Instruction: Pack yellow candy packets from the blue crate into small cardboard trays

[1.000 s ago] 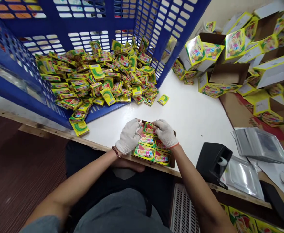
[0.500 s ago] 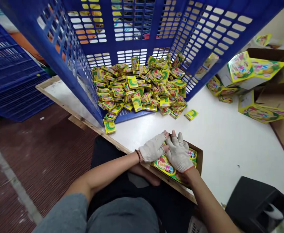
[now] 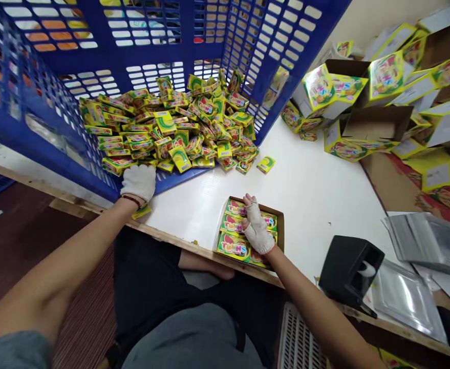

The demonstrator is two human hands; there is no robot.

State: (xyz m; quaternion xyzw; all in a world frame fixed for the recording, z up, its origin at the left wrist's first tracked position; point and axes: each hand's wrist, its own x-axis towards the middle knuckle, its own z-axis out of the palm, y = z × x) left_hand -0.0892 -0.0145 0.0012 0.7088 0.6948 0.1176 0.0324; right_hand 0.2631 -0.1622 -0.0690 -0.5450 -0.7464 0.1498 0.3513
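My left hand [image 3: 138,183], in a white fingerless glove, reaches to the near left edge of a heap of small yellow-green packets [image 3: 178,128] in a blue plastic crate [image 3: 194,179]. Its fingertips are hidden against the packets, so its grip does not show. One packet [image 3: 142,212] lies partly under that wrist. Over an open cardboard box [image 3: 280,230] my right hand [image 3: 258,225], gloved alike, lies with its fingers stretched out. Rows of packets marked TWINS [image 3: 232,246] fill the visible part of this box; the hand covers some of them.
A single packet [image 3: 265,164] lies on the white tabletop [image 3: 309,189] outside the crate. Several open printed boxes [image 3: 347,148] are piled at the right. A black tape dispenser [image 3: 343,271] stands near the front edge, beside clear plastic sheets [image 3: 409,297].
My left hand has left the box and moved left to the heap in the crate. My right hand stays over the box. The view has shifted to the right.
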